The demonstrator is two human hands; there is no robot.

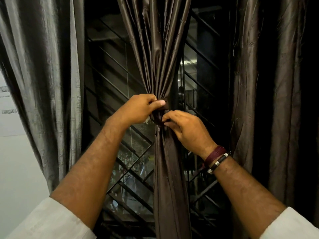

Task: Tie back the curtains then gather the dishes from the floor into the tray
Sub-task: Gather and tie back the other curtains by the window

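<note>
A dark brown satin curtain [160, 54] hangs in the middle of the window, bunched tight at waist height by a dark tie-back band [158, 116]. My left hand [140, 108] grips the band from the left, thumb stretched across its top. My right hand [186, 128] pinches the band's lower part from the right. Below the band the curtain [170, 178] falls in one narrow column. No dishes or tray are in view.
A grey curtain [43, 75] hangs loose at the left, next to a white wall [15, 161]. Another brown curtain [269, 100] hangs loose at the right. Behind them is a dark window with a diagonal metal grille [120, 94].
</note>
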